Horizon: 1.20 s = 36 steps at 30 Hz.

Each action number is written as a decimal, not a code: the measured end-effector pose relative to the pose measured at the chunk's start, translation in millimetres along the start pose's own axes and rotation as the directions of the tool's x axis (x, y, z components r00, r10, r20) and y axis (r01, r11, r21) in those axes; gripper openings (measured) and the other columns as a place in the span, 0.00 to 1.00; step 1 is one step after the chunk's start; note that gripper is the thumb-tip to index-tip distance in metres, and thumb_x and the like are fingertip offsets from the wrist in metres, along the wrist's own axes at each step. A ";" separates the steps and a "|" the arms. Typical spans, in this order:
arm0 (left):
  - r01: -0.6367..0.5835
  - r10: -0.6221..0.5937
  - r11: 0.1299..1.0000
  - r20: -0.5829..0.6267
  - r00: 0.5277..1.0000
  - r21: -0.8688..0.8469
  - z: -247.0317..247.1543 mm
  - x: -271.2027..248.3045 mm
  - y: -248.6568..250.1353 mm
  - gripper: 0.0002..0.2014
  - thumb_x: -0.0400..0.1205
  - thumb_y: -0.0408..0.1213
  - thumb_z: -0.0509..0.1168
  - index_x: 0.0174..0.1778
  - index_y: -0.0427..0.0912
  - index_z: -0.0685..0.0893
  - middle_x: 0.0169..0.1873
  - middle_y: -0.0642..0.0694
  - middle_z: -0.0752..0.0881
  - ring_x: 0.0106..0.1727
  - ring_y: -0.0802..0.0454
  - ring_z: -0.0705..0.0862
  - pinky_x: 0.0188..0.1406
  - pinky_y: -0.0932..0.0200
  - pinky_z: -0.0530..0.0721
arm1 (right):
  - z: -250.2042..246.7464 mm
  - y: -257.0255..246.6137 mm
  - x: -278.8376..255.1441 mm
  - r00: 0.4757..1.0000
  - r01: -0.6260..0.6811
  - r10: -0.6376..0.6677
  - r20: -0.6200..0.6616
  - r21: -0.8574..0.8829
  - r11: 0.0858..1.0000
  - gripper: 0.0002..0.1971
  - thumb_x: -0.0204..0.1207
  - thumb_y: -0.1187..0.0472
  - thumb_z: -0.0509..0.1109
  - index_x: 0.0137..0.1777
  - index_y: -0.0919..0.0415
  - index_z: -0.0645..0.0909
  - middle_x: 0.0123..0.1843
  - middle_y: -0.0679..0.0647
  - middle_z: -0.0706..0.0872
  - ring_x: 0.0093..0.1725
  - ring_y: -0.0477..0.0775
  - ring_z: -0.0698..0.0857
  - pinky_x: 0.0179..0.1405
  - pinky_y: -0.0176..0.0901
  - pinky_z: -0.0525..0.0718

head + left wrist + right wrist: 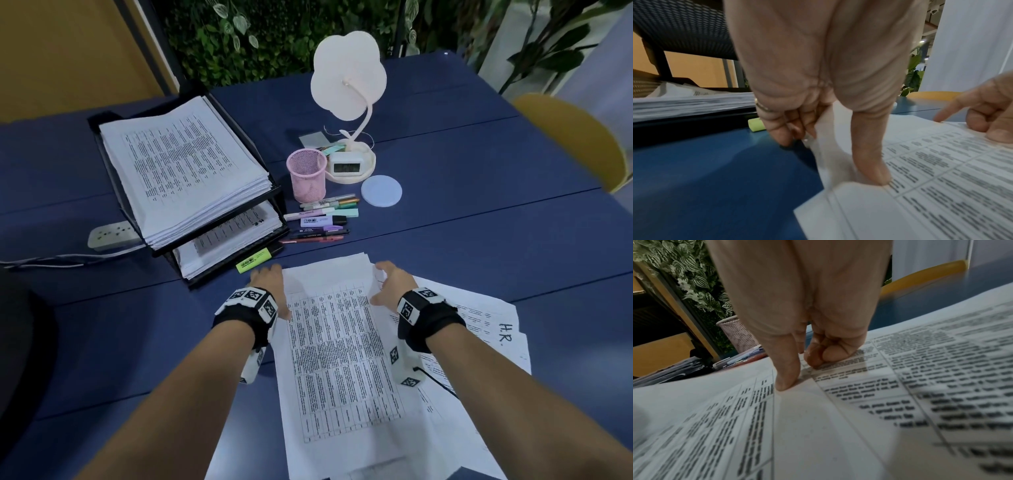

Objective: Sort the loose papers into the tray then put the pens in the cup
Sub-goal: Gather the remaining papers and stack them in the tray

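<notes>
The loose papers are spread on the blue table right in front of the person, top sheet pinched at its far edge from both sides. The left hand has its thumb on top and fingers curled under; the right hand grips the other side. Tray, pink cup and pens sit just beyond.

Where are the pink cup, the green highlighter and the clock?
pink cup [307, 178], head view, on its mesh wall.
green highlighter [251, 262], head view, mid-barrel.
clock [346, 167], head view, on its display.
</notes>
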<state>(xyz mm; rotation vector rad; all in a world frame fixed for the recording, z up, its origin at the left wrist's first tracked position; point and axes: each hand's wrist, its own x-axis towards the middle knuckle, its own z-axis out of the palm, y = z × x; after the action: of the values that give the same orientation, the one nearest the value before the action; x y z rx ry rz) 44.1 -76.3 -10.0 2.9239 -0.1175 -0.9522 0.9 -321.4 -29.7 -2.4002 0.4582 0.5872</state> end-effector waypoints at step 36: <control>-0.693 -0.226 0.070 -0.688 0.690 -0.718 -68.5 -82.5 31.5 0.15 0.82 0.28 0.66 0.59 0.50 0.76 0.53 0.58 0.85 0.53 0.72 0.84 0.54 0.74 0.80 | -81.5 -95.1 -68.2 0.732 0.660 -0.260 -0.630 0.560 0.500 0.11 0.80 0.66 0.66 0.47 0.46 0.78 0.48 0.47 0.88 0.45 0.37 0.86 0.52 0.34 0.85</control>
<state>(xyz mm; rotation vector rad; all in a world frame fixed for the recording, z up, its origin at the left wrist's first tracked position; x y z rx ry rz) 16.4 -97.4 96.2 1.5294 0.0389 0.2525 10.7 -290.0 109.1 -1.6514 0.1358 -0.4327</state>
